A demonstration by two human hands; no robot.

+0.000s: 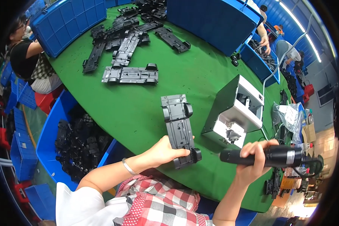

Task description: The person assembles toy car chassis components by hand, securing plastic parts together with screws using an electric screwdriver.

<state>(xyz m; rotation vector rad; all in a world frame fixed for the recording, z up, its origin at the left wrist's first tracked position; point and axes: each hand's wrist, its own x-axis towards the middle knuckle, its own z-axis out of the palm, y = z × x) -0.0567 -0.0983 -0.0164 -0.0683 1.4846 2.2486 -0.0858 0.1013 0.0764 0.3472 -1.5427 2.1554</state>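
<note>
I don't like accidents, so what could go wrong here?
The left hand holds the black plastic part near one end, so it might slip. The black tool in the right hand points toward that part and could scratch it or poke the left hand. The tool's looped cord might snag.

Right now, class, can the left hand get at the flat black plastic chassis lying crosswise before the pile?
Probably not while the left hand holds another black plastic chassis; only green cloth seems to lie before the crosswise chassis.
</note>
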